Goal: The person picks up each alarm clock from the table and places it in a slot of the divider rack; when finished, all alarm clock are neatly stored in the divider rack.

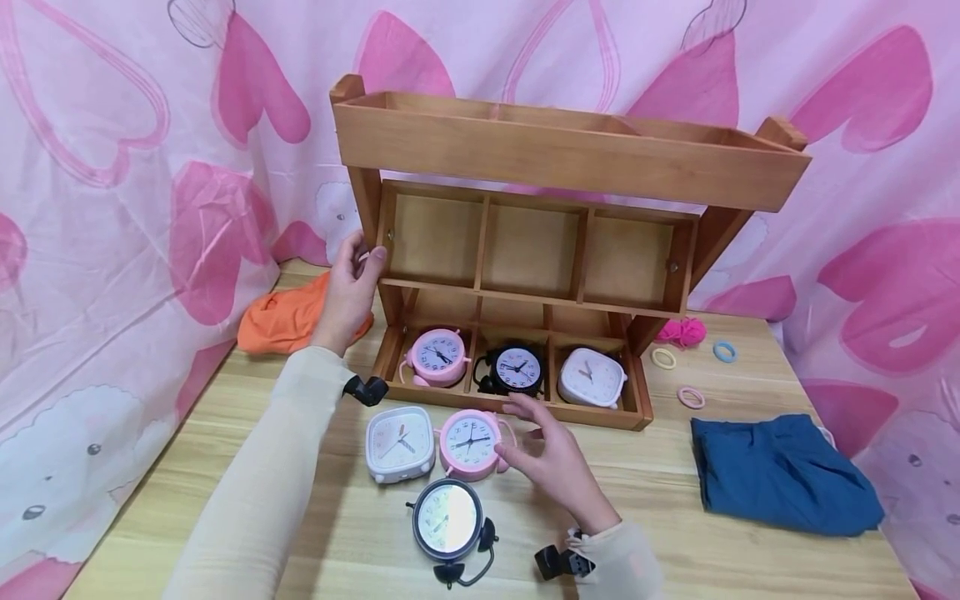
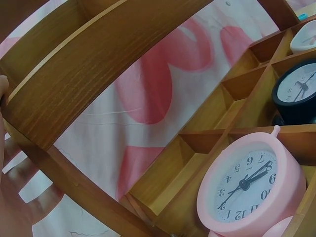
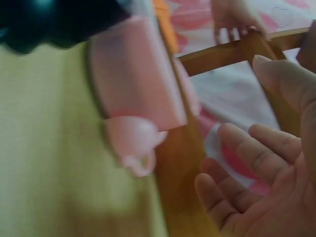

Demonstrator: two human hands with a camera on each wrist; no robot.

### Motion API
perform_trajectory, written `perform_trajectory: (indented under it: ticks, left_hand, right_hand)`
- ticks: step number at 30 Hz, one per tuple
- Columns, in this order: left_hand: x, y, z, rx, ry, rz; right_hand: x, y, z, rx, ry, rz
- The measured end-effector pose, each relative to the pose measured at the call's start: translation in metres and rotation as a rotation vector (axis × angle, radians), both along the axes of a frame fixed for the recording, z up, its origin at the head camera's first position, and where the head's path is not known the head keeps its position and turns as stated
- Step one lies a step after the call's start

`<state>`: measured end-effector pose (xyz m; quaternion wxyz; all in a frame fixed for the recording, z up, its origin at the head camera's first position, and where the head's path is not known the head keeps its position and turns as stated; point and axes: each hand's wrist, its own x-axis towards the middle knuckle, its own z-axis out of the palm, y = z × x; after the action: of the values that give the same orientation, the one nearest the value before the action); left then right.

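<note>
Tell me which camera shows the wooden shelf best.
The head view: all three tiers of the wooden shelf fit in frame, though the left hand covers part of one side. The left wrist view is closer but tilted and cut off; the right wrist view catches only pieces of its frame.

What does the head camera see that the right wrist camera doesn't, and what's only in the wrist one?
Only the head view: the blue cloth, the pink yarn and the blue ring.
Only the right wrist view: the palm side of the right hand.
Both: the left hand, the wooden shelf, a pink clock and the patterned curtain.
</note>
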<state>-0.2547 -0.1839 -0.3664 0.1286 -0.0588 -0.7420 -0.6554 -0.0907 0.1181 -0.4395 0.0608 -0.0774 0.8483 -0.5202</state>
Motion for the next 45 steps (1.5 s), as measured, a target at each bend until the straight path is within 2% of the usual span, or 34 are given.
perform_trajectory:
  ticks: [6,13,19,26,34,39,45]
  left_hand:
    - [0.001,-0.001,-0.001,-0.006,0.004,0.006]
    - [0.000,-0.001,-0.001,-0.007,0.010,0.004]
    - [0.004,0.001,0.005,-0.006,-0.011,-0.008]
    - [0.018,0.006,0.023,-0.018,-0.032,-0.017]
    - [0.020,0.007,0.025,-0.031,-0.045,-0.008]
    - [0.020,0.008,0.025,-0.015,-0.036,-0.009]
    - [0.023,0.008,0.027,-0.016,-0.044,-0.010]
  right_hand:
    - [0.002,-0.008,-0.019,0.118,0.002,0.037]
    - [-0.001,-0.015,-0.028,0.240,0.026,0.167]
    - [-0.004,-0.022,-0.032,0.299,0.002,0.219]
    - [-0.007,-0.024,-0.032,0.319,-0.002,0.227]
    - [-0.008,-0.024,-0.033,0.340,0.038,0.223]
    - [-0.009,-0.024,-0.034,0.327,0.067,0.182]
    - [-0.004,-0.021,-0.031,0.313,0.042,0.109]
